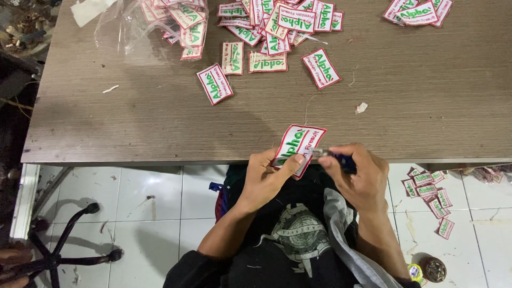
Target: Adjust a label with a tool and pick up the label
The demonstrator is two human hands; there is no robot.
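Fingers of the left hand (265, 178) pinch a white embroidered patch (296, 145) at the table edge (160, 154), its long axis tilted up-right; the right hand (357, 176) grips a small blue tool (341, 158), tip touching the patch's right side.

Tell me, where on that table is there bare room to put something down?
The table is bare along its near edge, left of the left hand, and on the right between the scattered patches and the right hand. The far middle is crowded.
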